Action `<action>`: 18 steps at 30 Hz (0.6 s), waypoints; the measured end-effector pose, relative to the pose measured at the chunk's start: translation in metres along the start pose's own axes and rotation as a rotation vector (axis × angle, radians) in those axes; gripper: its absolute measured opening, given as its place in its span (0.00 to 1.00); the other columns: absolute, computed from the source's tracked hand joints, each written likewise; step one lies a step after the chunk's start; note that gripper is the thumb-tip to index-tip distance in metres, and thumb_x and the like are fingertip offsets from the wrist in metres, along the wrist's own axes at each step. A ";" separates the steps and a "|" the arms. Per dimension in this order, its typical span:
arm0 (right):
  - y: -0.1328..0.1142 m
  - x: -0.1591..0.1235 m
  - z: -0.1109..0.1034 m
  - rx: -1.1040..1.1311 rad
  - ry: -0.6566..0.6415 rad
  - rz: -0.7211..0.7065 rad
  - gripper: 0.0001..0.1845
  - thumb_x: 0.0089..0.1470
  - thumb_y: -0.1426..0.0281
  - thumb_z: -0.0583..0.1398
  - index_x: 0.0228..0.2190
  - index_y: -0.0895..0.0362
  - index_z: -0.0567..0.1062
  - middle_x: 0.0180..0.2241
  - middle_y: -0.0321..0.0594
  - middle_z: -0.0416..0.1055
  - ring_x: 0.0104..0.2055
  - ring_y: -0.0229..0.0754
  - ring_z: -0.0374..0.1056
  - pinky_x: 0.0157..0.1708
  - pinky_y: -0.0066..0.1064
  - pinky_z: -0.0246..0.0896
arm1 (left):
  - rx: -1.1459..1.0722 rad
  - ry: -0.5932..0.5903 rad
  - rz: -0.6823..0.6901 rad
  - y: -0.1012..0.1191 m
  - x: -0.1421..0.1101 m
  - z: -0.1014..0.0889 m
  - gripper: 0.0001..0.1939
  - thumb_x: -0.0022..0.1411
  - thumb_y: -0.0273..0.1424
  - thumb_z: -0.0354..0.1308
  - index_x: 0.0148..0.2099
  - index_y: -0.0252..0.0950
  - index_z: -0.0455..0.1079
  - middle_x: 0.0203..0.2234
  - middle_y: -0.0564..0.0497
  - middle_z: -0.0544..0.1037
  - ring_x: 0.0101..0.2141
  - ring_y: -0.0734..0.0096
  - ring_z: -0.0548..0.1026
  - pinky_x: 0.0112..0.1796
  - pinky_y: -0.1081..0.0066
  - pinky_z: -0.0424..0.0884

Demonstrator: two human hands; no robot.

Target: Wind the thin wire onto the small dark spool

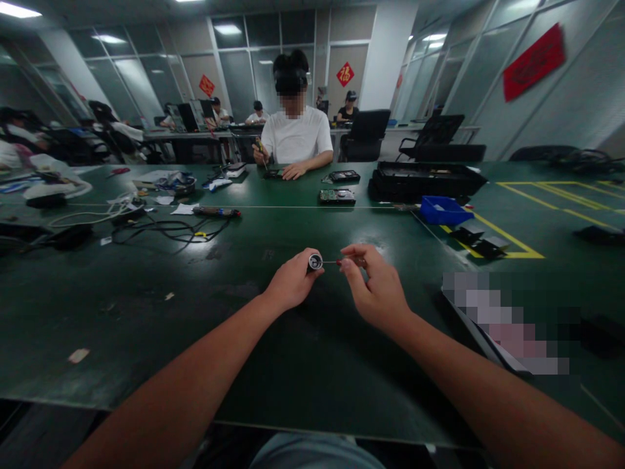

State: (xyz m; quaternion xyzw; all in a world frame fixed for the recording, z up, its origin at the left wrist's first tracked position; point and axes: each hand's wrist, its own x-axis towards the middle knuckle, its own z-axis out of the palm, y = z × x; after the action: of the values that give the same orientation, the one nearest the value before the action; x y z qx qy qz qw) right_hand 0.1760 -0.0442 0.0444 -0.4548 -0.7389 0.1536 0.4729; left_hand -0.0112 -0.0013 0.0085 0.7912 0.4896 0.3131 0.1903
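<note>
Above the middle of the green table, my left hand (294, 281) is closed around a small dark cylindrical part (315, 262). Its round open end, with a pale rim, faces me, and the rest is hidden by my fingers. My right hand (374, 283) grips a screwdriver (360, 261) by its reddish handle. The thin metal shaft points left and its tip reaches the rim of the cylindrical part; whether it goes inside I cannot tell.
Across the green table (234, 352) a person (295, 137) in a white shirt works with a tool. Hard drives (336, 196), a black casing (424, 181) and a blue bin (443, 210) lie ahead. Cables (170, 229) and an electric screwdriver (217, 212) are left; a blurred flat object (502, 326) is right.
</note>
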 end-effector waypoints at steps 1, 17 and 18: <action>0.001 0.000 0.002 0.075 0.016 0.038 0.12 0.63 0.62 0.56 0.44 0.54 0.71 0.36 0.42 0.76 0.37 0.45 0.74 0.37 0.37 0.66 | -0.003 0.014 -0.003 0.000 0.000 0.000 0.08 0.65 0.32 0.55 0.47 0.40 0.65 0.39 0.50 0.75 0.38 0.65 0.73 0.40 0.66 0.67; 0.026 0.016 0.008 0.544 0.274 0.315 0.13 0.61 0.57 0.57 0.34 0.54 0.72 0.31 0.37 0.72 0.31 0.40 0.70 0.35 0.36 0.69 | 0.022 -0.022 0.029 0.006 -0.002 -0.004 0.09 0.64 0.32 0.56 0.47 0.41 0.66 0.41 0.50 0.76 0.39 0.63 0.73 0.40 0.65 0.68; 0.023 0.014 0.008 0.457 0.256 0.272 0.13 0.62 0.57 0.56 0.35 0.54 0.72 0.31 0.38 0.72 0.32 0.40 0.70 0.36 0.36 0.69 | 0.016 -0.020 0.031 0.006 -0.002 -0.004 0.09 0.65 0.32 0.56 0.47 0.41 0.66 0.40 0.50 0.76 0.39 0.64 0.73 0.40 0.65 0.68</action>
State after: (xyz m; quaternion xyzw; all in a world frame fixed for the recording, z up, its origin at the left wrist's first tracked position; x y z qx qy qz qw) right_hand 0.1796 -0.0190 0.0334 -0.4472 -0.5517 0.3196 0.6273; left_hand -0.0102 -0.0058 0.0146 0.8033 0.4777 0.3045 0.1839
